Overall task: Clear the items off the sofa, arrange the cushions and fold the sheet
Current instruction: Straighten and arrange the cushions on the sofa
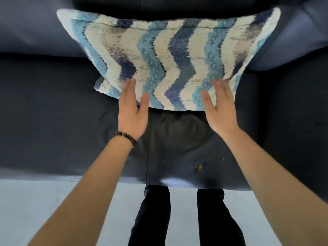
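Against the sofa (53, 107) backrest, the zigzag cushion (170, 61) is leaning with its long axis running left-right, while the left hand (132, 114) and right hand (219, 110), fingers straight and loosely spread, are touching its lower edge equally near.

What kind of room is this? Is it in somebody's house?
Most likely a living room in a home. A dark blue sofa fills the view, a wavy blue-and-white striped cushion leans against its backrest, and a pale floor shows in front.
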`<move>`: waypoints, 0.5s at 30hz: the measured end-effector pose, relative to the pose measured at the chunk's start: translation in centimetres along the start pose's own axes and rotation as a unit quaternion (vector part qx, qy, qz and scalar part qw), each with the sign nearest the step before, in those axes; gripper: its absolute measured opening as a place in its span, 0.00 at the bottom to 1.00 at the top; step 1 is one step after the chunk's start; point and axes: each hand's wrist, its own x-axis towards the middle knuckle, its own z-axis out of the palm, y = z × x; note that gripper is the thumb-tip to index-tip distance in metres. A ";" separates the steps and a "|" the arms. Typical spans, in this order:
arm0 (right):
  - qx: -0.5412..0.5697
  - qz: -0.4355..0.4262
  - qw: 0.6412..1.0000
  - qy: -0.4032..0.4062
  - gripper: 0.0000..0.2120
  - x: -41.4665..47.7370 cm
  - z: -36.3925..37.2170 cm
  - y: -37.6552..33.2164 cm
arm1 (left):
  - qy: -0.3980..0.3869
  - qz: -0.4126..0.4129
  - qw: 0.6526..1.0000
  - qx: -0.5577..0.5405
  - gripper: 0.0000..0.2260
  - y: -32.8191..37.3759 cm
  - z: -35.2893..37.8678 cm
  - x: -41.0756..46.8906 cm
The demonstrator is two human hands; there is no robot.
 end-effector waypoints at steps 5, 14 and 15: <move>0.055 -0.041 0.997 0.030 0.26 -9.3 -6.6 -2.8 | 0.036 -0.034 0.996 -0.075 0.24 5.7 -3.6 -12.1; 0.240 -0.095 0.966 -0.020 0.23 -27.6 -24.1 -13.2 | 0.186 -0.004 0.977 -0.100 0.20 21.6 -17.8 -33.4; 0.256 -0.111 0.960 -0.031 0.23 -29.1 -25.6 -14.4 | 0.220 0.001 0.970 -0.100 0.19 22.8 -19.2 -35.7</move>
